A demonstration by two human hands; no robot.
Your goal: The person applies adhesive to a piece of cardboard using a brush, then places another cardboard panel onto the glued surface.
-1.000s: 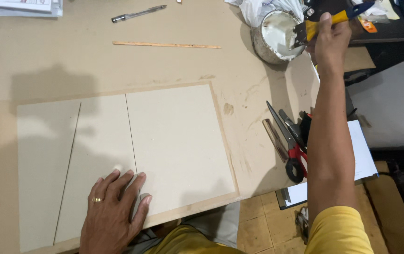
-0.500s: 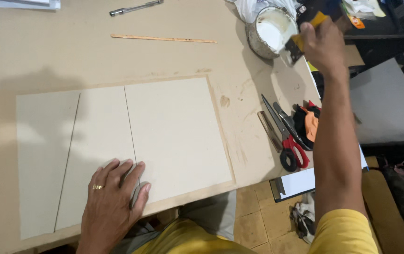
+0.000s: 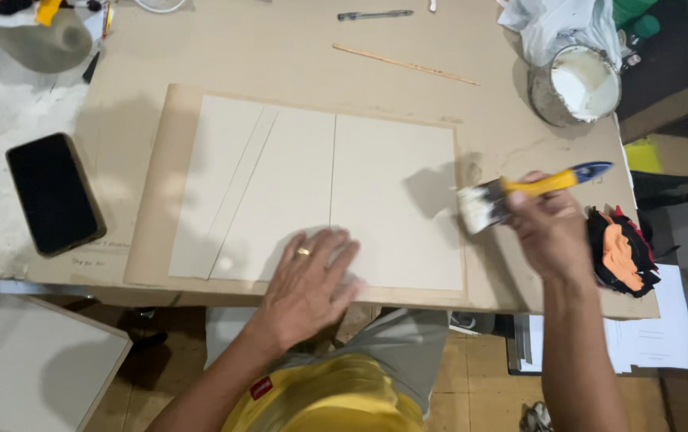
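Black phone, pen, wooden stick

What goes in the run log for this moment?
left hand: flat on boards | right hand: holds brush at boards' right edge | glue pot: upper right, apart

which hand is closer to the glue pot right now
Right. The right hand, holding the brush, sits just below the glue pot; the left hand lies flat on the boards, far off.

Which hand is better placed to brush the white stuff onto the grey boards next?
Right. The right hand already grips the yellow-handled brush, its loaded bristles at the right edge of the boards. The left hand lies flat on the boards' near edge, probably best left steadying them.
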